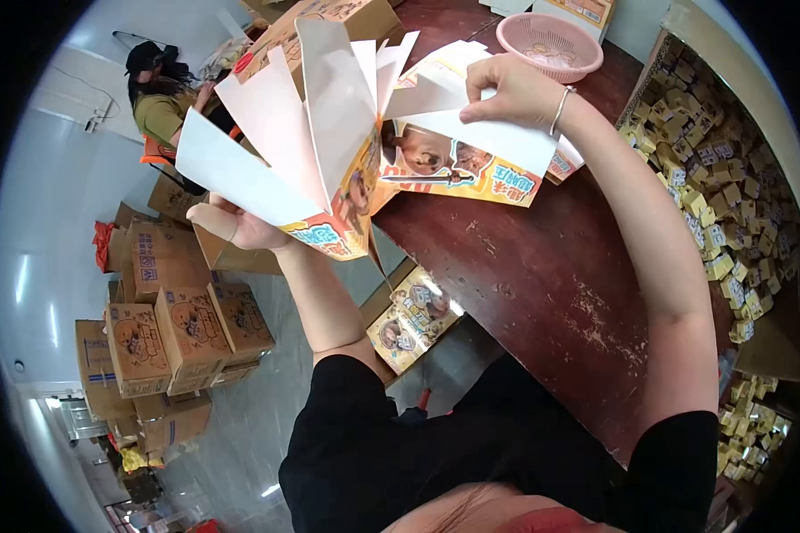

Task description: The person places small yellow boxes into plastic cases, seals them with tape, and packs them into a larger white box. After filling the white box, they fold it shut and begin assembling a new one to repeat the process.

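Observation:
My left hand (243,226) supports a printed paperboard carton (362,191) from below, thumb stretched out and most fingers hidden behind it. Its white inner flaps (280,115) fan upward, and its outside carries yellow, orange and blue print. To the right, my right hand (514,92) has thumb and fingers pinched on the white edge of a printed paperboard panel (458,169) showing animal pictures. That panel hangs over the dark red table (507,258), close beside the raised flaps.
A pink plastic basket (551,49) stands at the table's far end. Many small yellow boxes (711,178) fill a large bin on the right. Brown cartons (196,333) are stacked on the left floor. A yellow printed box (415,320) lies below the table edge. Another person (164,98) sits at far left.

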### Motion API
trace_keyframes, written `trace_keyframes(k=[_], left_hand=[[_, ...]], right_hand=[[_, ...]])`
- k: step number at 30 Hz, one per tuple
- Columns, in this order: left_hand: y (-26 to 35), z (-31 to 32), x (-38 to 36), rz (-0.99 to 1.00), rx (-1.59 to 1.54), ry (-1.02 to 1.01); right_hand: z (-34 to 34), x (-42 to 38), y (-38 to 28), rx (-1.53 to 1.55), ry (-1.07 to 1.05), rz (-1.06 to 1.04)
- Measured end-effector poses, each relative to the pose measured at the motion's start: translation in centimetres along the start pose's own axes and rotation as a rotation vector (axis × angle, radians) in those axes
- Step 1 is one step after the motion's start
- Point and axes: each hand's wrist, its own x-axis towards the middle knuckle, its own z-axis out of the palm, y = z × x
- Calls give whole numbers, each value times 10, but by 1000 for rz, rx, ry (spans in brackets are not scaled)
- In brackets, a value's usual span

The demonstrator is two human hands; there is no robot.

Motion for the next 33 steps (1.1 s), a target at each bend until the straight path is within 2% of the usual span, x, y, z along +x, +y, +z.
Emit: trace_keyframes(k=[1,3,4,5,6,9,11,12,14,16,19,20,21,22,24,26,27,28,29,30,31,32,33], left_hand=[[3,15,4,4,-2,-3],[5,41,11,11,477,212],[11,17,19,-60,94,-118],[8,-2,13,-59,90,-121],[16,14,0,-51,151,-132],[14,11,21,-22,332,-165],[8,14,32,-9,455,-185],[26,41,5,0,517,-194],[28,34,23,15,643,-215],[-1,29,51,28,767,-236],[-5,34,63,44,961,-261],[-4,40,64,52,1024,-271],[3,36,72,61,1085,-282],[-6,71,52,74,1147,-289],[-16,84,58,99,1272,-298],[35,149,-14,111,1401,-306],[36,153,-13,114,1463,-311],[26,161,-8,209,1184,-486],[3,158,-20,411,1043,-581],[-6,168,-25,463,1019,-738],[-19,182,-35,480,906,-810],[-31,194,-49,505,874,-876],[-48,200,-71,508,809,-902]], right_hand=[[-8,3,8,-37,-4,-24],[-20,4,19,-113,14,1],[-26,2,24,-181,29,30],[-34,1,30,-204,14,42],[-38,-1,42,-207,16,44],[-30,-6,87,-466,2,281],[-20,-17,109,-540,7,343],[-18,-20,114,-615,12,399],[-11,-29,123,-582,17,407],[-4,-37,142,-266,106,548],[-8,-38,147,-103,92,602],[-9,-38,142,-279,-47,619],[-7,-40,141,-308,-68,622],[-6,-41,139,-342,-89,622],[5,-45,142,-447,-143,622],[31,-56,155,-979,498,248],[36,-52,121,-862,552,221],[45,-54,79,-482,438,322],[48,-57,50,-109,318,408],[86,-62,70,255,318,258],[79,-80,12,1110,38,602],[108,-90,22,1797,-301,401],[103,-111,-2,2010,-391,426]])
